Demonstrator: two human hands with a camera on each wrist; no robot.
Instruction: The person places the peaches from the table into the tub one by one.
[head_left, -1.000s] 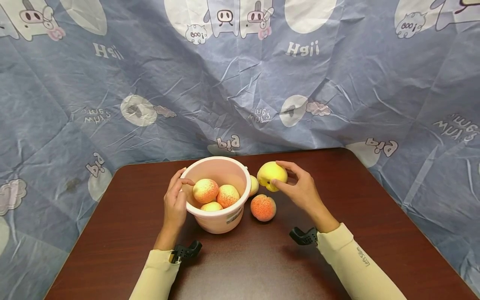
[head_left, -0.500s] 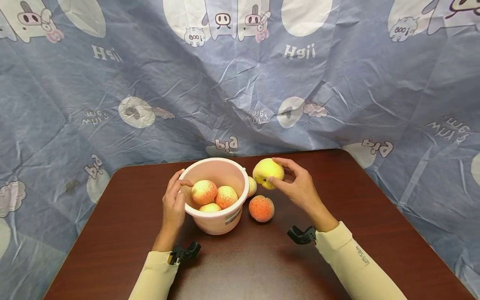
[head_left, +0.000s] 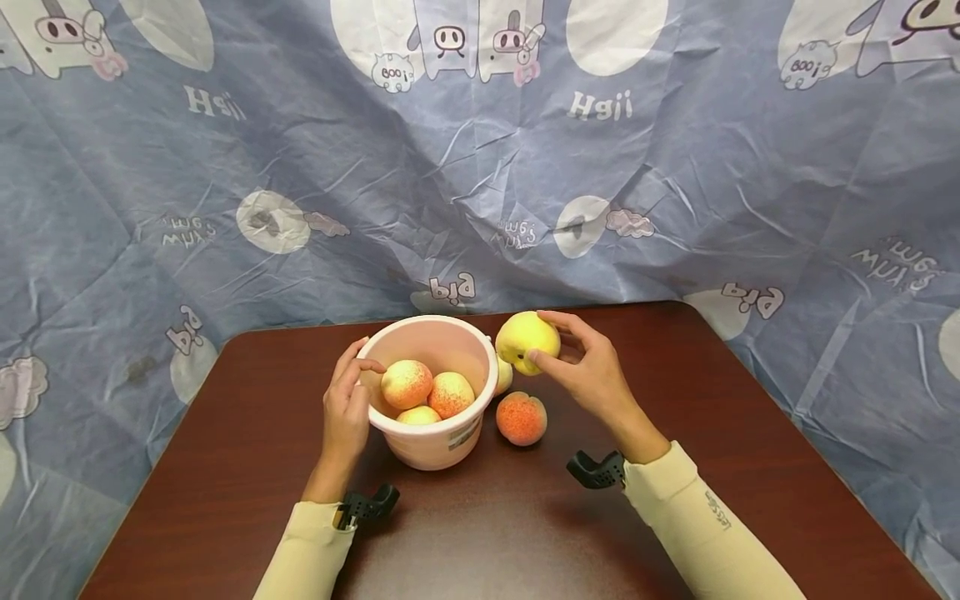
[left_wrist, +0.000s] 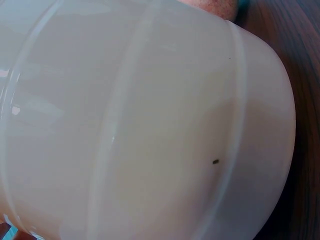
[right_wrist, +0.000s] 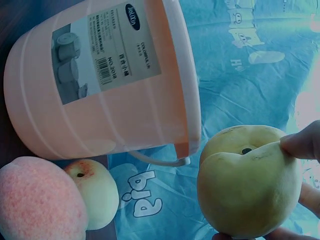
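Note:
My left hand point(head_left: 347, 414) grips the left rim of a pale pink plastic bucket point(head_left: 429, 450), with a finger bent over into it. Inside lie a red-speckled peach point(head_left: 407, 383), another speckled one beside it and a paler one partly hidden below. A yellow peach point(head_left: 527, 340) is held up by my right hand point(head_left: 588, 367), thumb on the near side and fingers behind, just right of the bucket's rim. The right wrist view shows this peach's point(right_wrist: 245, 185) crease and dark stem hole. Only the bucket's ribbed wall point(left_wrist: 165, 125) fills most of the left wrist view.
On the dark wooden table point(head_left: 480, 533), an orange-red peach point(head_left: 522, 419) stands right of the bucket. Behind it sits a pale yellow peach point(head_left: 505, 377), partly covered by the bucket and held peach. A blue printed cloth point(head_left: 480, 183) hangs along the table's back.
My right hand has carried the yellow peach left and slightly up, closer to the bucket's rim. The left hand keeps its hold on the bucket, and the other peaches stay put.

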